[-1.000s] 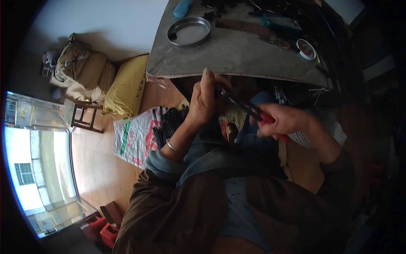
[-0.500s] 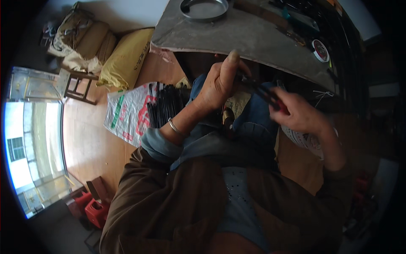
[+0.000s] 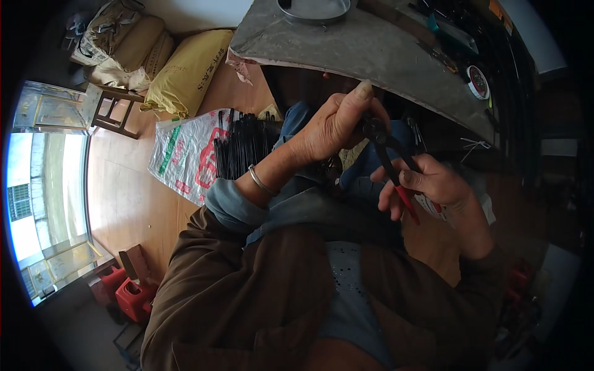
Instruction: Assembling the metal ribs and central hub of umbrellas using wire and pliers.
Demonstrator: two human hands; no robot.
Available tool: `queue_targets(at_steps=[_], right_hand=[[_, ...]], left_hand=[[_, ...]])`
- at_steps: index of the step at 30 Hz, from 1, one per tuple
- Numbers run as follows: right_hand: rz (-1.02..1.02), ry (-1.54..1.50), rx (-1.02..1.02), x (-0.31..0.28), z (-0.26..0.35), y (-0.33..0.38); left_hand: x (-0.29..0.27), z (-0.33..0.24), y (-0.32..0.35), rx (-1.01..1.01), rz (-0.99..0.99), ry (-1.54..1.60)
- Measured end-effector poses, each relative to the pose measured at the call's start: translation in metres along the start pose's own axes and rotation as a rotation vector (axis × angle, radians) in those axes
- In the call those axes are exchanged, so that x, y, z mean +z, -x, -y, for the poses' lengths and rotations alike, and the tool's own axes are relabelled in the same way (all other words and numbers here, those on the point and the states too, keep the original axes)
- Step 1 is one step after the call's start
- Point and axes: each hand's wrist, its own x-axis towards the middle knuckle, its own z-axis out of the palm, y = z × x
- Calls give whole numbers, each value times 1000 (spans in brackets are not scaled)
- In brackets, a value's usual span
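Note:
In my right hand (image 3: 444, 184) is a pair of pliers (image 3: 390, 154) with a dark head and red-ended handles. The handles stand apart, and the head points up and left toward my left hand. My left hand (image 3: 334, 123) is closed with its thumb up, right beside the plier head, and a bangle circles its wrist. Whatever its fingers hold is hidden behind the hand. Left of my legs, a pile of thin black strips (image 3: 244, 148) lies on a white plastic sack (image 3: 184, 154) printed in red and green.
Ahead is a grey-topped table (image 3: 371, 52) bearing a round metal tray (image 3: 314, 17), a small round tin (image 3: 477, 82) and dark tools. A full yellow sack (image 3: 192, 68) and a small wooden stool (image 3: 114, 111) stand far left. Red containers (image 3: 135, 300) sit low on the left.
The plier handles have spread, and the fingers of my right hand have loosened around them. Both hands sit slightly farther right in the picture, and the view has shifted a little.

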Motion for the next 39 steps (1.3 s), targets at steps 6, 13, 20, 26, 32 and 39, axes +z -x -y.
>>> queue_targets(at_steps=[6,13,20,26,32,39], right_hand=[[9,15,62,-4,4,5],[8,-91,50,6,-6,-2],[-91,-164,108,36,-3,-8],[-838,1319,-842,-5,-36,-30],[-1495,1156,-211,-137,10,16],[-1535,1069,184,-235,57,36]], left_hand=[[-1,1,0,-22,46,36],[-4,1,0,-52,43,27],[-5,9,-9,-37,58,-20],[-12,35,-17,311,-368,-195],[-2,19,-10,104,-262,109],[-1,17,-14,56,-210,183]])
